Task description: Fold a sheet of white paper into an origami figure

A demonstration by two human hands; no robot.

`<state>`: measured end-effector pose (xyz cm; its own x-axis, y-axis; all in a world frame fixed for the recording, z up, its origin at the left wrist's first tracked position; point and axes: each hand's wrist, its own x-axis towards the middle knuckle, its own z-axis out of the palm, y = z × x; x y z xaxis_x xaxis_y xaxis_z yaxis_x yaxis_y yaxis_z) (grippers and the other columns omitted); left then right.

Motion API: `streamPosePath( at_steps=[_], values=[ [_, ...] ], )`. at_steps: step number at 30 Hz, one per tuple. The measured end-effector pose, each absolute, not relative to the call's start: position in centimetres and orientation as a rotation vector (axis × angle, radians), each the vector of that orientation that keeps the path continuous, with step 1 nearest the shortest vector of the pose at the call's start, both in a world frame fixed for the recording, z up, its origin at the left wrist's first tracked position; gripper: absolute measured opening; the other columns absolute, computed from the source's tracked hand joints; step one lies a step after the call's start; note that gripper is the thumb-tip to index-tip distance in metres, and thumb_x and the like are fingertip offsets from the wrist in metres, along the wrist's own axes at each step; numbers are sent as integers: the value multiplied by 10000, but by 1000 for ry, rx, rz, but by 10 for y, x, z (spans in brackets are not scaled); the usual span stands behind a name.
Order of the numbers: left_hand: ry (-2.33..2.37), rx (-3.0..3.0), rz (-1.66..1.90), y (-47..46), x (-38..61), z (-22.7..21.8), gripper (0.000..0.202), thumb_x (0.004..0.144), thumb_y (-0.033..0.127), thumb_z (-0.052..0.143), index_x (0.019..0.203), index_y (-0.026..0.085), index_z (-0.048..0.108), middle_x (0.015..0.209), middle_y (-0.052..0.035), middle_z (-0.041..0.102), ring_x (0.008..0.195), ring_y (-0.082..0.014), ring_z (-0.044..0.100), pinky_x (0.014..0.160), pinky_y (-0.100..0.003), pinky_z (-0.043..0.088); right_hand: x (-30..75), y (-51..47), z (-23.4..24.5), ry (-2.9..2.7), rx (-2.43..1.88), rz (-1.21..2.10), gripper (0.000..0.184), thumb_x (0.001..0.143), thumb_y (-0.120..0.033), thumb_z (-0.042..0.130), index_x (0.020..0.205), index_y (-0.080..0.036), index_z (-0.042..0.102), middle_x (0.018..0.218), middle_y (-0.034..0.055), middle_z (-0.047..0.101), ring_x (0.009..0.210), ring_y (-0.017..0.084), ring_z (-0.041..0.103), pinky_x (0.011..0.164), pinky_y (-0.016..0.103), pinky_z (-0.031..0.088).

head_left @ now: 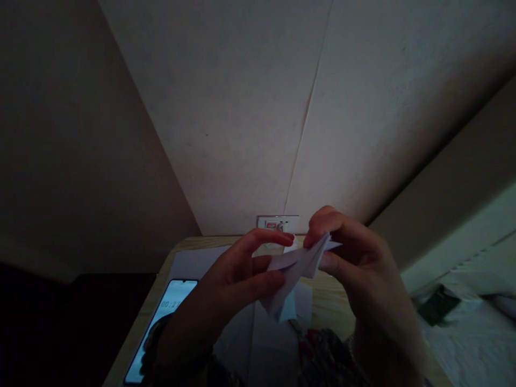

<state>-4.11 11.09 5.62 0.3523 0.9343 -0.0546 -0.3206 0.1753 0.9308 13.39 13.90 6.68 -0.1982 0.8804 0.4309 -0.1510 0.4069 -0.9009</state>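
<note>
Head view shows me the left hand point(237, 277) closed on the folded paper point(291, 282), index finger point(272, 236) lifted, apparently steadying it while the right hand point(360, 252) pinches its pointed end.

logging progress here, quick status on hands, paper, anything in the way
Left hand and right hand gripping folded white paper, raised above pale wooden tabletop. Lit, dark-edged rectangular phone partly behind left forearm, not blocking the paper.

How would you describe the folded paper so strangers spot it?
Find the pale wooden table against the wall. Above it, follow the left hand and right hand to the folded paper between them. Unlike the white sheets lying on the table, this piece is held up, creased and pointed.
</note>
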Motion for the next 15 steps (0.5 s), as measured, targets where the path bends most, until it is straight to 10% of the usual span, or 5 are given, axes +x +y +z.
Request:
streamPosePath(
  at_steps=[6, 15],
  values=[
    [1054, 1349, 1167, 109, -41, 62, 182, 902, 306, 615, 884, 315, 796, 1051, -17, 781, 1032, -204, 704, 907, -282, 541, 133, 140, 66, -1450, -862, 963, 205, 736, -192, 774, 653, -224, 589, 721, -41, 509, 678, 127, 525, 610, 258, 428],
    [1164, 1447, 1053, 107, -38, 64, 152, 808, 253, 687, 903, 290, 799, 770, -5, 768, 661, -176, 682, 581, -225, 530, 130, 141, 64, -1507, -940, 913, 225, 766, -252, 753, 640, -217, 569, 688, -37, 508, 649, 129, 500, 593, 266, 412]
  ],
)
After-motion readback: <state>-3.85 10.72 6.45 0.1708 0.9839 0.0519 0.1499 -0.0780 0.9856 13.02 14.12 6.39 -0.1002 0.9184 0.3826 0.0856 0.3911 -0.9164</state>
